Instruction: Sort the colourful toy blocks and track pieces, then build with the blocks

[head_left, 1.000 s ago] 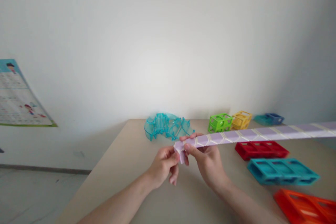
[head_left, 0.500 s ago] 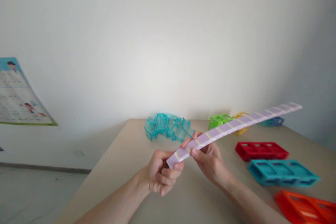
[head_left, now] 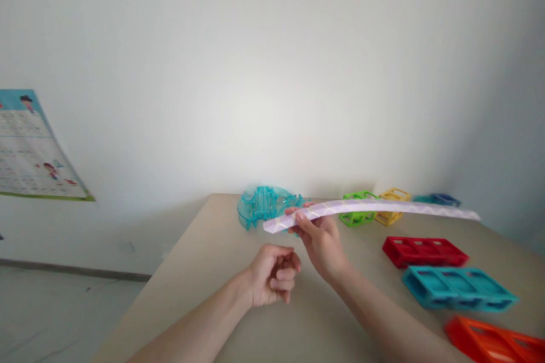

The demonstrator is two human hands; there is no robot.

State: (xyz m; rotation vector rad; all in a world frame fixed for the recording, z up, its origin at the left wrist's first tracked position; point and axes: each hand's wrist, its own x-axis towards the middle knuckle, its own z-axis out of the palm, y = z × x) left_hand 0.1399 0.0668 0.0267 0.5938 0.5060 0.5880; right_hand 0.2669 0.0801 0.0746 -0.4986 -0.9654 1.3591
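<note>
A long, thin lilac strip [head_left: 361, 206] with pale cross bands stretches to the right above the table, bowed with its far end drooping. My right hand [head_left: 320, 243] pinches it near its left end, thumb on top and fingers behind. Below and to the left of that end is my left hand [head_left: 276, 275], apart from the strip, its fingers curled loosely inward with nothing seen in them. Behind the strip's left end lie clear teal plastic pieces [head_left: 261, 207], partly covered by the strip and my right hand.
On the table [head_left: 200, 255], red [head_left: 423, 251], turquoise [head_left: 460, 288] and orange [head_left: 494, 343] plastic frames lie at the right. Green [head_left: 356, 216], yellow [head_left: 394, 214] and blue [head_left: 445, 199] pieces stand near the wall. A poster [head_left: 34, 147] hangs at the left.
My left hand has let go of the strip's near end and sits below it. The strip has swung flatter, its far end lower and its left end higher, still in my right hand.
</note>
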